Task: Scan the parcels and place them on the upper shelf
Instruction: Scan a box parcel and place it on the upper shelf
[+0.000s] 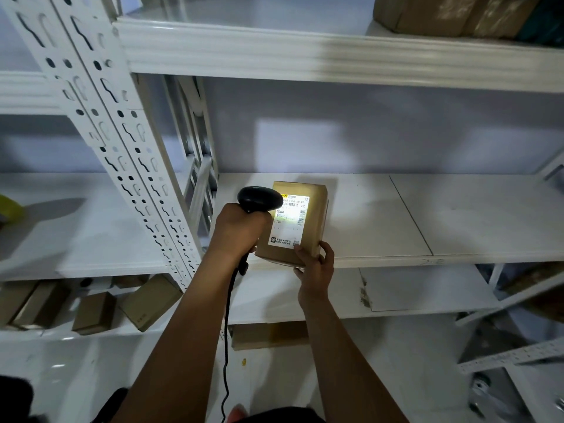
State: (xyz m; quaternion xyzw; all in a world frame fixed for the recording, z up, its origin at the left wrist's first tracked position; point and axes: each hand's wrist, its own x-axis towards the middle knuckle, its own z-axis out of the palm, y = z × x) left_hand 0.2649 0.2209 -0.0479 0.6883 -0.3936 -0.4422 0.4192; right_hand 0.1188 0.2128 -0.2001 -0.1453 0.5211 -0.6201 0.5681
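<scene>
A brown cardboard parcel (314,218) with a white shipping label lies at the front of the middle shelf (457,215). My right hand (314,264) grips its near right corner, thumb on top. My left hand (236,230) holds a black barcode scanner (259,199) just left of the parcel, and its light falls brightly on the label. The scanner's black cable (227,331) hangs down between my arms. The upper shelf (274,53) runs across the top, with brown boxes (427,13) at its far right.
White perforated uprights (122,141) stand left of the parcel. Several small brown boxes (94,312) lie on a lower shelf at the left, and another box (268,334) sits under the shelf below my arms. A yellow-green item (9,209) shows at the left edge.
</scene>
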